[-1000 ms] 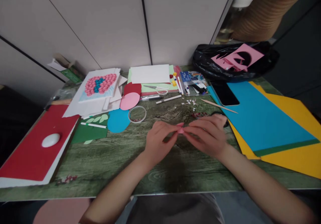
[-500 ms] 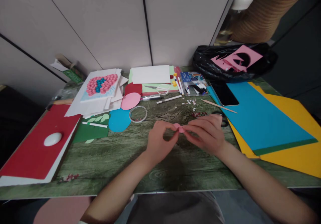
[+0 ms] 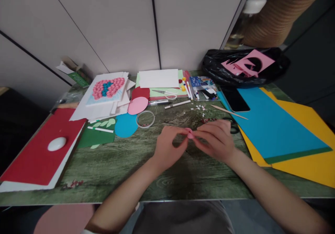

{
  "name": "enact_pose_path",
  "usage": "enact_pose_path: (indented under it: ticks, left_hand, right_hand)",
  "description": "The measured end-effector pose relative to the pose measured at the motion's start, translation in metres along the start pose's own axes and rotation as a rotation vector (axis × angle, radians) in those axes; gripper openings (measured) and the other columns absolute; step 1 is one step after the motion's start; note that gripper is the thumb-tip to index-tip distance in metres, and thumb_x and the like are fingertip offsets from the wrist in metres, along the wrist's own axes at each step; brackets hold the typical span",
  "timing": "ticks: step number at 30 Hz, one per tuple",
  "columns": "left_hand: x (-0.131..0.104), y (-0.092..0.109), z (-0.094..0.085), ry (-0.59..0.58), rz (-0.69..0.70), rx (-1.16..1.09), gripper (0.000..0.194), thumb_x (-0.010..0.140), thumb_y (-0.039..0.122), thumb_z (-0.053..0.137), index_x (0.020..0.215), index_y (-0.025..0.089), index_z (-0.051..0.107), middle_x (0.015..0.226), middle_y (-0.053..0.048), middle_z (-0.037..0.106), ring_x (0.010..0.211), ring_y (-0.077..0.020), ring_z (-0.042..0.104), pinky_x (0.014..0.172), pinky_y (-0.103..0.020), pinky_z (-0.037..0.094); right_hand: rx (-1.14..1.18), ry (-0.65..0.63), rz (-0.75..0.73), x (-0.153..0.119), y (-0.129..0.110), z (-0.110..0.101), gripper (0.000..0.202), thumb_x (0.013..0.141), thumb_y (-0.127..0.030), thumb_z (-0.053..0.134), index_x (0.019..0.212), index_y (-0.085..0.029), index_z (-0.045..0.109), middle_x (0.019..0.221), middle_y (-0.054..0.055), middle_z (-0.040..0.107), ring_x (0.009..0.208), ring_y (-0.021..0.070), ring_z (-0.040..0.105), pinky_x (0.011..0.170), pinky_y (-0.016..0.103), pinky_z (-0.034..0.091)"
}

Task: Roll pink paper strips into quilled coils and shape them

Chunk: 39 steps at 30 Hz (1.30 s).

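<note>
Between my two hands, over the middle of the green table (image 3: 125, 174), is a small curled pink paper piece (image 3: 190, 133). My left hand (image 3: 170, 145) pinches its left side between thumb and forefinger. The fingertips of my right hand (image 3: 216, 139) close on its right side, the other fingers folded. Dark-handled scissors (image 3: 234, 126) lie partly hidden behind my right hand. A clear ring of tape (image 3: 145, 119) rests beyond my left hand, beside a blue paper circle (image 3: 126, 125).
Pink and blue paper rosettes (image 3: 108, 87) stand on white sheets at the back left. A white oval object (image 3: 57, 144) sits on red paper (image 3: 34, 157). At right are a phone (image 3: 235, 99), blue paper (image 3: 277, 125), yellow sheets (image 3: 309, 164) and a wooden stick (image 3: 229, 111).
The pink piece looks more curled between my fingertips. Both hands keep their pinch, and the whole view has shifted slightly.
</note>
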State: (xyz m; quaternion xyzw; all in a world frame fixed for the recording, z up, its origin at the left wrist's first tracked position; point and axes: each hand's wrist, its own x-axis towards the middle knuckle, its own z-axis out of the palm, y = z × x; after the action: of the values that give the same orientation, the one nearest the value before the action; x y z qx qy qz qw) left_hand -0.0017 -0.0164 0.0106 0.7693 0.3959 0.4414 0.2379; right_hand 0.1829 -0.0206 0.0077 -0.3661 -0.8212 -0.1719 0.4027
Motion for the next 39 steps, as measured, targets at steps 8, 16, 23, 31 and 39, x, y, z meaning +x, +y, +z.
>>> enact_pose_path:
  ticks: [8, 16, 23, 31, 39]
  left_hand:
    - [0.0, -0.005, -0.005, -0.067, -0.117, -0.369, 0.016, 0.079, 0.011, 0.054, 0.09, 0.019, 0.062, 0.096, -0.006, 0.067, 0.094, -0.0178, 0.061, 0.086, -0.034, 0.048]
    - [0.003, -0.005, 0.0, -0.044, -0.298, -0.542, 0.006, 0.079, 0.019, 0.06, 0.084, 0.018, 0.063, 0.088, -0.005, 0.068, 0.087, -0.0164, 0.064, 0.083, -0.033, 0.051]
    - [0.003, -0.003, 0.003, -0.04, -0.374, -0.618, 0.009, 0.075, 0.021, 0.065, 0.082, 0.017, 0.062, 0.086, -0.005, 0.068, 0.082, -0.0146, 0.065, 0.079, -0.031, 0.053]
    - [0.004, -0.002, 0.005, -0.02, -0.384, -0.601, 0.008, 0.074, 0.02, 0.066, 0.08, 0.016, 0.061, 0.088, -0.005, 0.069, 0.081, -0.0133, 0.064, 0.078, -0.03, 0.053]
    - [0.004, -0.004, 0.005, -0.015, -0.376, -0.568, 0.008, 0.075, 0.016, 0.064, 0.082, 0.016, 0.062, 0.092, -0.006, 0.069, 0.084, -0.0144, 0.065, 0.08, -0.031, 0.053]
  right_hand:
    - [0.012, 0.006, 0.004, 0.0, -0.001, 0.0, 0.02, 0.072, -0.021, 0.069, 0.09, -0.023, 0.061, 0.083, -0.001, 0.067, 0.081, 0.0152, 0.059, 0.077, 0.034, 0.041]
    - [0.008, 0.024, 0.007, 0.0, -0.003, 0.001, 0.021, 0.07, -0.02, 0.071, 0.089, -0.023, 0.061, 0.081, -0.002, 0.068, 0.079, 0.0143, 0.059, 0.076, 0.034, 0.039]
    - [-0.01, 0.033, 0.006, -0.003, -0.002, 0.003, 0.024, 0.069, -0.021, 0.073, 0.09, -0.024, 0.062, 0.08, -0.003, 0.069, 0.077, 0.0142, 0.06, 0.073, 0.034, 0.039]
    - [-0.07, 0.053, 0.001, -0.003, -0.001, 0.003, 0.025, 0.069, -0.023, 0.074, 0.092, -0.025, 0.064, 0.082, -0.001, 0.069, 0.078, 0.0159, 0.06, 0.074, 0.035, 0.039]
    - [-0.093, 0.024, -0.062, -0.001, 0.001, 0.004, 0.03, 0.07, -0.021, 0.073, 0.098, -0.025, 0.063, 0.082, -0.003, 0.071, 0.079, 0.0149, 0.059, 0.073, 0.034, 0.038]
